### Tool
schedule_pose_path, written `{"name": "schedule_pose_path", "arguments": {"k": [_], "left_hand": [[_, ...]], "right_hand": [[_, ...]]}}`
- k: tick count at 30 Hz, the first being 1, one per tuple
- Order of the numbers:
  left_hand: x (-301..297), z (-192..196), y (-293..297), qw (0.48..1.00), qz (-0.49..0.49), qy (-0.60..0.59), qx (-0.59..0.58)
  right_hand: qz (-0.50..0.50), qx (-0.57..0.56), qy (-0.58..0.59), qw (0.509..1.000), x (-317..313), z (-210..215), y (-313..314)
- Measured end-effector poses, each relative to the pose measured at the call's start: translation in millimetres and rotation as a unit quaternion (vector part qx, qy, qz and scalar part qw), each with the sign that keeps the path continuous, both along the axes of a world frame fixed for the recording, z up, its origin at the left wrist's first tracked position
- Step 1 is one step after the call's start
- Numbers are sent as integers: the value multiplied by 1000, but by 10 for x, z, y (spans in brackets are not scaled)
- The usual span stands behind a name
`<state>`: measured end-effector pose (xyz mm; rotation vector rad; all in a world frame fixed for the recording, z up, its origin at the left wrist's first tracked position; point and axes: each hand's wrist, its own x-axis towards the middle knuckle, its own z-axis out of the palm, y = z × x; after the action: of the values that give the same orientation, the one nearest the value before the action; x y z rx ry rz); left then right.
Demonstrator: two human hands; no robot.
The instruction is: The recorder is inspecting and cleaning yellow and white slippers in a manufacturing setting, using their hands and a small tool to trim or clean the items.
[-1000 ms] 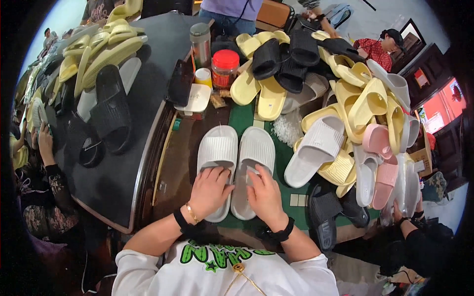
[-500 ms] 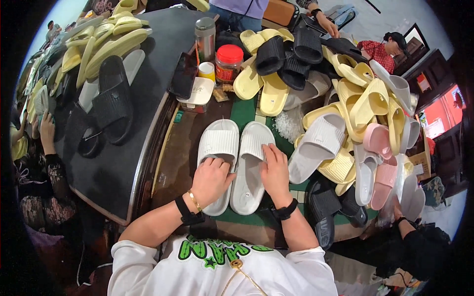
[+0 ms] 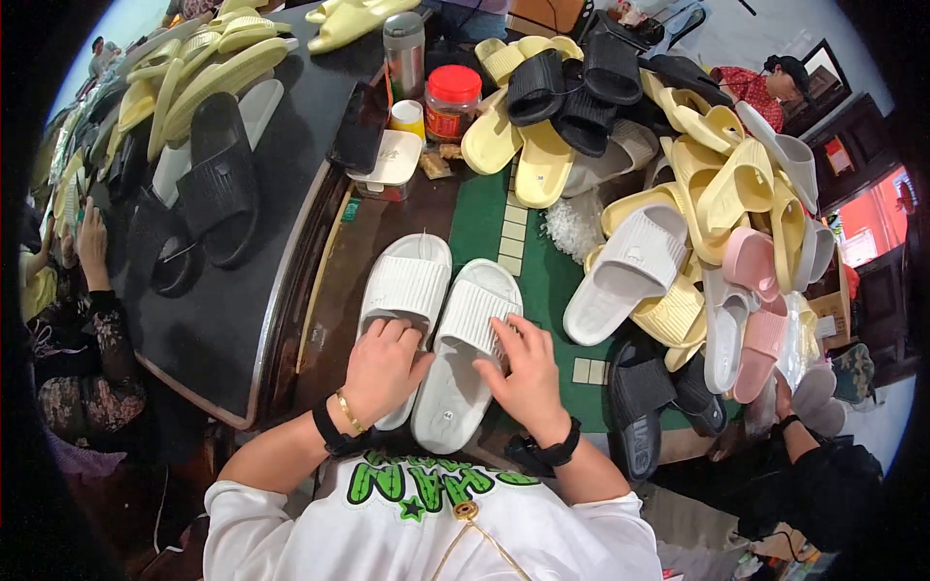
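Observation:
Two pale grey-white ribbed slide slippers lie side by side in front of me, toes pointing away. My left hand is curled over the left slipper, its fingers at the foot opening under the strap. On the right slipper, which lies a little nearer to me and tilts to the right, my right hand rests with fingers spread at the strap's side edge. The fingertips inside the left slipper are hidden. A thin thread stands up at that slipper's toe.
On the right is a heap of yellow slippers, with a grey slipper and black slippers beside it. A red-lidded jar, a metal flask and a white-lidded tub stand behind. More slippers cover the black table.
Both white slippers have shifted left, and the right one has come nearer to me and turned. My hands moved with them. The right hand's fingers are spread wider.

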<state>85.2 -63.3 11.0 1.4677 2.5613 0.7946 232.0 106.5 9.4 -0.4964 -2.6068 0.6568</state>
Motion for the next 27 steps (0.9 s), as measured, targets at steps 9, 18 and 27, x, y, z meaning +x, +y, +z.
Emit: {"name": "schedule_pose_path", "arguments": {"k": [9,18,27], "left_hand": [[26,-26,-7,1000,1,11,-5],[25,-79,-37,1000,3,26,12],[-29,-196,-74,998,0,-14,66]], "right_hand": [[-123,-129,-22,984,-392,-63,672],[-107,-18,-172,979,-624,-193,842],[-21,-198,-19,980,-943,-11,810]]}}
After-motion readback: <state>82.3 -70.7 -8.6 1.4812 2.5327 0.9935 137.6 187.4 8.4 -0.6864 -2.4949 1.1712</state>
